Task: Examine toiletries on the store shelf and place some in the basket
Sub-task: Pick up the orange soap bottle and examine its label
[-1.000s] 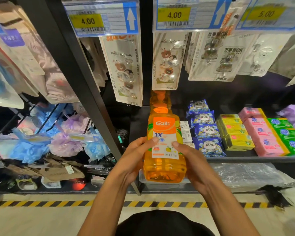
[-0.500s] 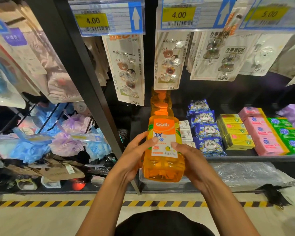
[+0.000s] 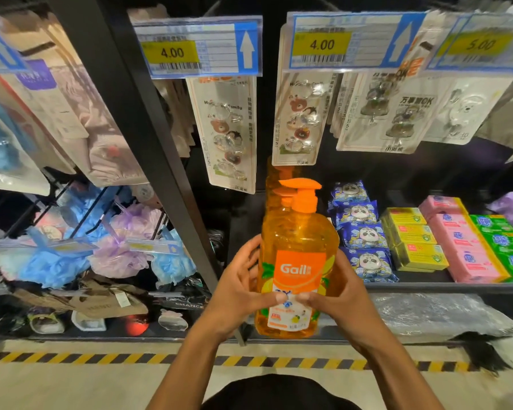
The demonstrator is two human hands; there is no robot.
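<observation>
You are wrapping your left hand around the left side of the pump bottle, your thumb lying across its white lower label. The bottle is standing upright in the air, in front of the shelf. It is clear orange plastic with an orange pump head and an orange label reading "Gall" in white. Your right hand is gripping the right side, its thumb nearly meeting the other. Further right, blue panda-printed packs and yellow, pink and green boxes are sitting on the shelf.
</observation>
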